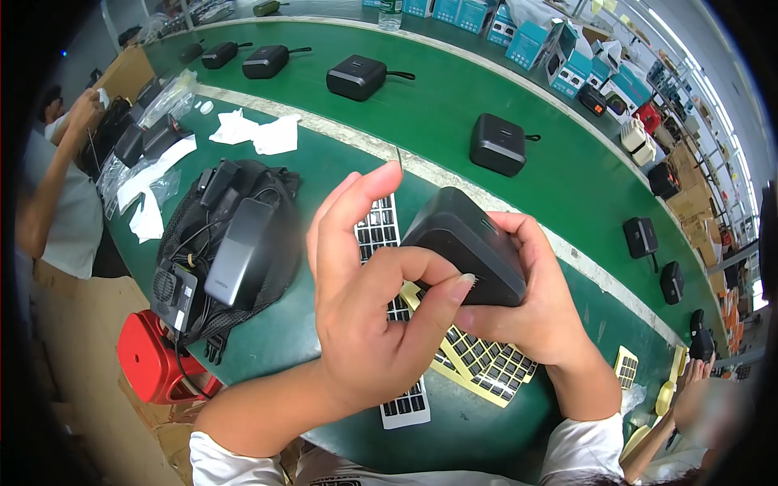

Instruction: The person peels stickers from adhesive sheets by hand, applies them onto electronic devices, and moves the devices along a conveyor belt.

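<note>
A black box-shaped device [466,231] is tilted in front of me, gripped from its right side by my right hand [543,304]. Thumb and index finger of my left hand [365,316] are pinched at its lower face; a tiny dark piece seems to show at the fingertips, too small to name. The other left fingers point up. Beneath my hands lie sheets of small black pads, a white-backed one [405,413] and yellow-backed ones [494,373].
More black devices [356,77] stand along the green belt [421,105]. Left are a mesh bag [279,202] with electronics, white scraps [275,135] and a red stool [146,356]. Co-workers are at far left [61,194] and lower right [697,405]. Teal boxes [527,44] stand beyond.
</note>
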A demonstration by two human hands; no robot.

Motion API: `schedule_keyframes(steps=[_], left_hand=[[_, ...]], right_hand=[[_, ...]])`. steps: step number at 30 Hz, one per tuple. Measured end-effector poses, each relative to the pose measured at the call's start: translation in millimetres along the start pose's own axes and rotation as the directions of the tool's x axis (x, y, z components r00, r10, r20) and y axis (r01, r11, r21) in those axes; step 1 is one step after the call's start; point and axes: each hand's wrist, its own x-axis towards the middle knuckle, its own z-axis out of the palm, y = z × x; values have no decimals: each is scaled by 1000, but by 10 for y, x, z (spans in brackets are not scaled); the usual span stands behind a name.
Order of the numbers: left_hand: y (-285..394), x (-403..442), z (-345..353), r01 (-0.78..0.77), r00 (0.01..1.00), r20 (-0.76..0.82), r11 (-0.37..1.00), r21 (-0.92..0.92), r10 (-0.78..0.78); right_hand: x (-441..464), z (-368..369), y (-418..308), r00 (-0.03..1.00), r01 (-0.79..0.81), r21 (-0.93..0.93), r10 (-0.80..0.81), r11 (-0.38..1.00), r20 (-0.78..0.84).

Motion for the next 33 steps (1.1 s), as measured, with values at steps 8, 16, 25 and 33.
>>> schedule_keyframes(steps=[8, 16, 25, 33], left_hand=[[-25, -13, 33, 9, 1000, 3, 999, -44, -9], [-29, 4, 52, 7, 999, -43, 998, -57, -9], [-20, 4, 70, 4, 998, -56, 999, -47, -7], [-22, -4, 69, 1, 1000, -11, 999, -52, -2]], right_hand=[[21, -13, 63, 1000, 17, -26, -17, 1000, -7], [7, -9, 54, 999, -13, -45, 11, 999, -30], [11, -14, 45, 996, -89, 32, 89, 995, 6], [36, -34, 72, 996, -88, -3, 88, 996, 0]])
